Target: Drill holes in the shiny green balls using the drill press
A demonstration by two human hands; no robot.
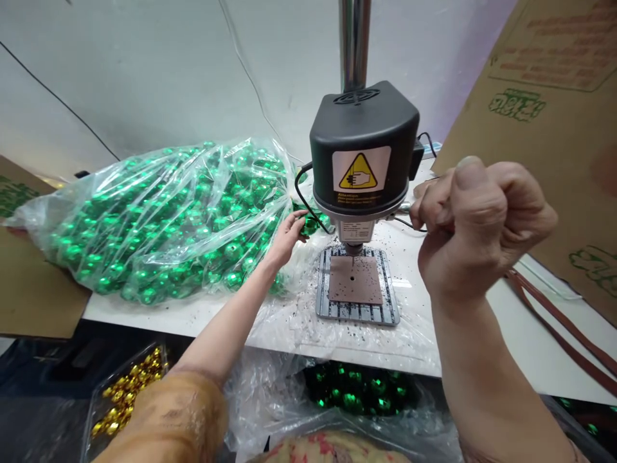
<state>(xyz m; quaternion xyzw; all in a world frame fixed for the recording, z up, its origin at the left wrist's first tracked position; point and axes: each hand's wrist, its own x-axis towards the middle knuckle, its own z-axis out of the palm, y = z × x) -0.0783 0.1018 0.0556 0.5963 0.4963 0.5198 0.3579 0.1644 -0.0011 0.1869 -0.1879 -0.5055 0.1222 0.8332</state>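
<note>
At the torn mouth of a clear plastic bag, my left hand has its fingers closed around a shiny green faceted ball, partly hidden by them. My right hand is wrapped in a fist on the feed lever of a small drill press, most of the lever hidden in the grip. The black drill head stands between my hands, with a warning label on its front. Under its chuck, a brown square plate with a small hole lies on the slotted metal base.
Dark shavings lie around the base on the white table. Below the edge are an open bag of green balls and a clear bin of gold balls. Cardboard and brown straps are at right. A cable hangs by the head.
</note>
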